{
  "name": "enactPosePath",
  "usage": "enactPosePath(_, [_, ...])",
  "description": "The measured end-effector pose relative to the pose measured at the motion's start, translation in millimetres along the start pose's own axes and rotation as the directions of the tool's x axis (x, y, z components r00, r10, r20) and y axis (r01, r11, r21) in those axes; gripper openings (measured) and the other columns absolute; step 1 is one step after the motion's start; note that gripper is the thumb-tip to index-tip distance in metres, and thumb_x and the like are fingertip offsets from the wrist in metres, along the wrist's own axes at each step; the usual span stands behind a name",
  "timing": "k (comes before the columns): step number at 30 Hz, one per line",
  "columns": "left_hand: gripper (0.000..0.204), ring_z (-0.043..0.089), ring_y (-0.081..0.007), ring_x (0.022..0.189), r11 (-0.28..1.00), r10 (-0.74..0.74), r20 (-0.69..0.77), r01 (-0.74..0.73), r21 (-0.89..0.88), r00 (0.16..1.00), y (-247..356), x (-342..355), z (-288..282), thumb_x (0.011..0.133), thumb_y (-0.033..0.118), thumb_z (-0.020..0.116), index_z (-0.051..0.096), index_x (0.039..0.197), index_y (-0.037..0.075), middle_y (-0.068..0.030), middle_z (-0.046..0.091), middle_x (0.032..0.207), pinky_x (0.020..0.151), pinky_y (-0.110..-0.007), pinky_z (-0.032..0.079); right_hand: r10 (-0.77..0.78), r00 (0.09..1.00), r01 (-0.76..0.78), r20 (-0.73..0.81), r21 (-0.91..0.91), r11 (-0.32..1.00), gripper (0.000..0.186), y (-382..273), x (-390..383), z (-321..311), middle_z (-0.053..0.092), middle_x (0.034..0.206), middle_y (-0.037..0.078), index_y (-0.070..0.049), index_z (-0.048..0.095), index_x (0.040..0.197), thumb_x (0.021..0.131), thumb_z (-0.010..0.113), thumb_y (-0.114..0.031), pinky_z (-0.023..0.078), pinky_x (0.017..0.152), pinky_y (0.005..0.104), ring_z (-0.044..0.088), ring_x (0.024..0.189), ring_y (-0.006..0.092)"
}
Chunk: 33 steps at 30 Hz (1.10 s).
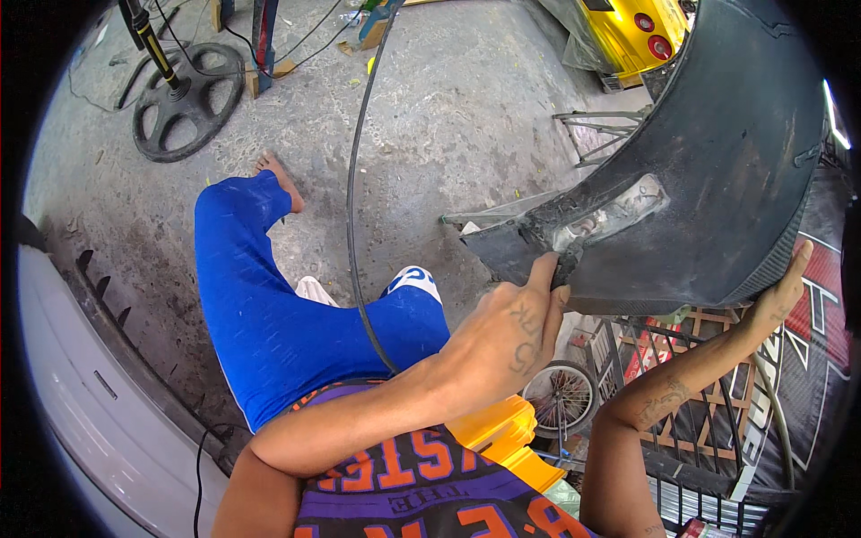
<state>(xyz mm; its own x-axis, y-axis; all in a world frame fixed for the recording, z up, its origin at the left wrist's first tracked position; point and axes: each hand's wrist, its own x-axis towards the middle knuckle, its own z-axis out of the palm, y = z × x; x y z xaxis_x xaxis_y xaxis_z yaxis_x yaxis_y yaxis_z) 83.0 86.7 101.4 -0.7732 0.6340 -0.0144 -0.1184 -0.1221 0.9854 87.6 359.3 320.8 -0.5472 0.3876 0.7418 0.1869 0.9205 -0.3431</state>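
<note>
A large black curved car panel (700, 170) rises on the right, its surface scuffed and dusty. A pale slot-shaped opening or recess (619, 211) runs across its lower left part, with ragged dark material at one end. My left hand (507, 332) is closed against the panel just below that end, index finger stretched up and thumb beside it. Something small and dark shows at the fingertips, but I cannot make out what. With my right hand (785, 287) I grip the panel's lower right edge; some of the fingers are hidden behind it.
A dark hose (354, 170) hangs across the view near my body. Metal stand legs (601, 130) show behind the panel. A round black base (188, 103) stands far left, a pale car body (108, 377) near left. A bicycle wheel (560, 399) and black rack (691, 403) lie below the panel.
</note>
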Motion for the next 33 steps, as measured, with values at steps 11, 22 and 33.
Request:
enactPosePath(11, [0.035, 0.063, -0.0405, 0.053, 1.000, 0.020, -0.017, -0.020, -0.006, 1.000, 1, 1, -2, 0.102, 0.010, 0.053, 0.044, 0.131, -0.008, -0.0252, 0.058, 0.058, 0.046, -0.047, 0.040, 0.034, 0.999, -0.034, 0.000, 0.084, 0.996, 0.065, 5, 3, -2, 0.061, 0.072, 0.004, 0.011, 0.066, 0.085, 0.106, 0.044, -0.047, 0.046, 0.064, 0.0270, 0.053, 0.062, 0.0110])
enactPosePath(22, [0.034, 0.063, -0.0405, 0.054, 0.999, 0.047, -0.017, -0.047, -0.001, 0.999, -4, 1, -3, 0.101, 0.009, 0.052, 0.044, 0.129, -0.008, -0.0244, 0.058, 0.058, 0.046, -0.046, 0.040, 0.115, 0.993, -0.114, -0.006, 0.073, 0.991, 0.067, 0, 1, -1, 0.066, 0.077, 0.007, 0.011, 0.069, 0.089, 0.104, 0.047, -0.050, 0.048, 0.069, 0.0273, 0.057, 0.065, 0.0129])
enactPosePath(33, [0.032, 0.063, -0.0410, 0.053, 0.998, 0.054, -0.015, -0.053, 0.038, 0.998, -9, 0, -4, 0.101, 0.009, 0.053, 0.045, 0.128, -0.007, -0.0241, 0.058, 0.058, 0.046, -0.046, 0.041, 0.101, 0.994, -0.105, 0.036, 0.123, 0.987, 0.069, 7, 6, -5, 0.069, 0.087, 0.010, 0.012, 0.069, 0.096, 0.103, 0.047, -0.053, 0.050, 0.077, 0.0289, 0.062, 0.076, 0.0162])
